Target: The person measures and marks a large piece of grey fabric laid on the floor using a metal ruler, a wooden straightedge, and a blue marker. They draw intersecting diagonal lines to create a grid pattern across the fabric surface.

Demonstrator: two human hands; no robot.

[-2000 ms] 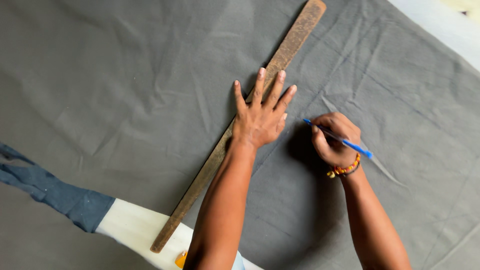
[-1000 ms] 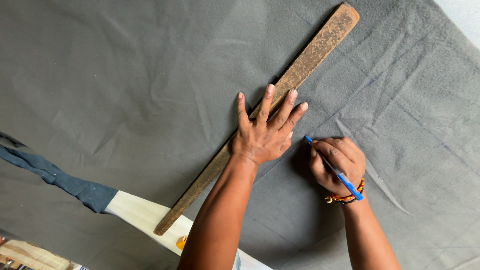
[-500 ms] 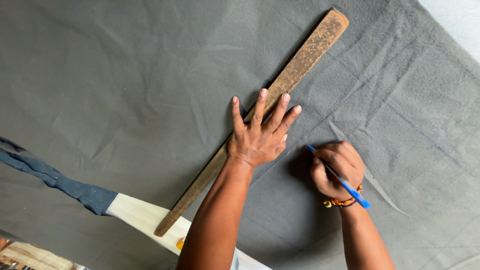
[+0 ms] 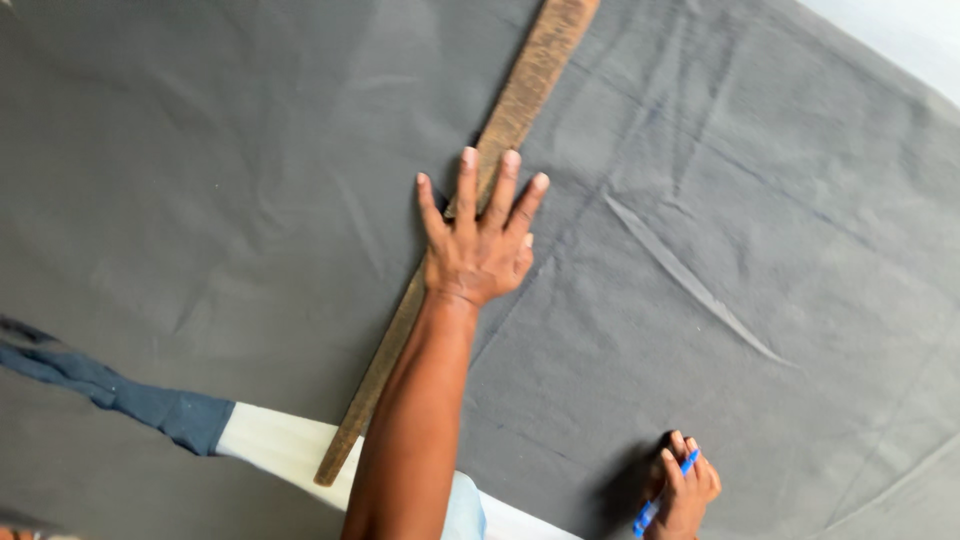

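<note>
A long worn wooden straightedge [image 4: 520, 100] lies diagonally on a dark grey cloth [image 4: 220, 200]. My left hand [image 4: 478, 245] presses flat on the straightedge's middle, fingers spread. My right hand [image 4: 685, 495] sits near the bottom edge of the view, closed around a blue pen [image 4: 660, 505], resting on the cloth well below and to the right of the straightedge.
A raised crease [image 4: 690, 285] runs diagonally across the cloth to the right of the straightedge. A dark blue strip of fabric [image 4: 120, 395] joined to a white piece [image 4: 280, 445] lies at the lower left. A pale surface [image 4: 900, 30] shows past the cloth's top right corner.
My right hand with the pen has drawn back from beside the straightedge toward the bottom of the view. My left hand stays pressed on the straightedge. The view has shifted.
</note>
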